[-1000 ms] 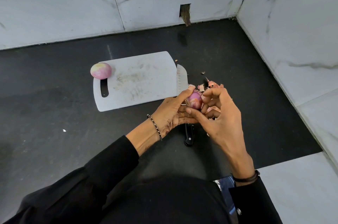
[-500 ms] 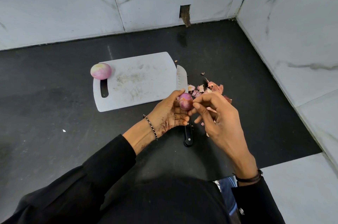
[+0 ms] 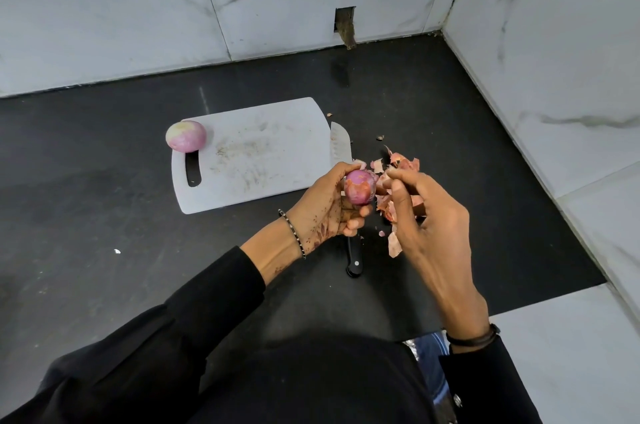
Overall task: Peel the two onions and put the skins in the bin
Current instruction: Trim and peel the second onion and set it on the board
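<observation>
Gripped firmly in the curled left hand, the slippery onion is steadied; brittle skin seems pinched by the right fingertips.

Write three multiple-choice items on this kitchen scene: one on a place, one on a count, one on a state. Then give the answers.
1. Where does the peeled onion lie?
A. on the cutting board's far left corner
B. on the knife
C. among the skins

2. How many onions show?
A. one
B. two
C. three

3. What is the left hand doing?
A. lying flat and empty
B. gripping the knife
C. holding the second onion

Answers: 1 A, it sits by the board's handle slot. 2 B, one on the board, one in hand. 3 C, its fingers wrap the onion while the right hand pinches at skin beside it.
</observation>
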`<action>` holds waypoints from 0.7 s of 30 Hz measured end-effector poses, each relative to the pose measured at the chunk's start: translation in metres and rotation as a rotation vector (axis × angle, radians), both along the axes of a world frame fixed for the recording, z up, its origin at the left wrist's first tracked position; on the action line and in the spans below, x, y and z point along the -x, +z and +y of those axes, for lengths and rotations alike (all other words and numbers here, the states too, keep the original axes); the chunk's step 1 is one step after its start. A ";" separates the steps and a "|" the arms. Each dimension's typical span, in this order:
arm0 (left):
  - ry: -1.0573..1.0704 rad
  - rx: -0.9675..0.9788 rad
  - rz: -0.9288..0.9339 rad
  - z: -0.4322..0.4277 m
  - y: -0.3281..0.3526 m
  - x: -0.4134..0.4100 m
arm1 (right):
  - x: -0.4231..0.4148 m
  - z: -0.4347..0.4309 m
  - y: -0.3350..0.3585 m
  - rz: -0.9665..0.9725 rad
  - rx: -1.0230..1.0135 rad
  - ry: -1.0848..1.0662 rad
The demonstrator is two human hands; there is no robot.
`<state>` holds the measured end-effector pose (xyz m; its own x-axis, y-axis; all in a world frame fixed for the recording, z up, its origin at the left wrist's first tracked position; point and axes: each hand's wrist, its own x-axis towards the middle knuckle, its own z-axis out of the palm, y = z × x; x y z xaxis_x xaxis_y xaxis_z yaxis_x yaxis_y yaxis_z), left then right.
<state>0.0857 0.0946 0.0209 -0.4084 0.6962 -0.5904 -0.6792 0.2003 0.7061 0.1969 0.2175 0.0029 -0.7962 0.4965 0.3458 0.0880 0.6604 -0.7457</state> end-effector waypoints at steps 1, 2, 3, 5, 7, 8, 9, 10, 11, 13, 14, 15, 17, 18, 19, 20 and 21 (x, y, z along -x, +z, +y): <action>-0.005 0.014 0.005 0.001 0.000 0.000 | -0.001 0.001 0.000 -0.008 -0.019 -0.011; -0.011 0.031 0.016 0.003 -0.001 0.000 | -0.001 0.001 0.001 -0.008 -0.025 -0.019; -0.017 0.047 0.029 0.004 -0.002 0.000 | -0.001 0.002 0.002 0.000 -0.023 -0.015; -0.019 0.059 0.049 0.007 -0.003 0.000 | -0.002 0.004 0.006 0.017 -0.008 0.044; -0.016 0.066 0.071 0.009 -0.004 -0.001 | -0.003 0.006 0.007 0.012 -0.015 0.140; -0.019 0.079 0.090 0.010 -0.004 -0.001 | -0.003 0.006 0.006 0.001 -0.019 0.170; -0.023 0.096 0.115 0.010 -0.004 -0.001 | -0.003 0.006 0.005 -0.008 -0.019 0.186; -0.028 0.115 0.144 0.010 -0.003 -0.002 | -0.003 0.006 0.004 -0.013 -0.017 0.190; -0.030 0.135 0.177 0.011 -0.002 -0.003 | -0.003 0.005 0.003 -0.015 -0.014 0.191; -0.030 0.181 0.249 0.012 -0.001 -0.006 | -0.002 0.004 0.003 -0.020 -0.001 0.189; -0.026 0.200 0.277 0.012 -0.001 -0.007 | -0.001 0.004 0.002 -0.022 0.004 0.186; -0.021 0.212 0.297 0.013 -0.001 -0.009 | 0.001 0.003 0.002 -0.026 0.008 0.183; -0.010 0.219 0.303 0.014 0.000 -0.010 | 0.002 0.002 0.002 -0.033 0.020 0.176; -0.005 0.216 0.293 0.015 0.001 -0.011 | 0.002 0.002 0.002 -0.035 0.032 0.171; -0.003 0.212 0.283 0.015 0.003 -0.011 | 0.002 0.002 0.002 -0.036 0.048 0.166; -0.003 0.208 0.278 0.014 0.004 -0.012 | 0.002 0.001 0.003 -0.037 0.066 0.161; -0.006 0.205 0.278 0.014 0.005 -0.013 | 0.002 0.000 0.003 -0.036 0.083 0.157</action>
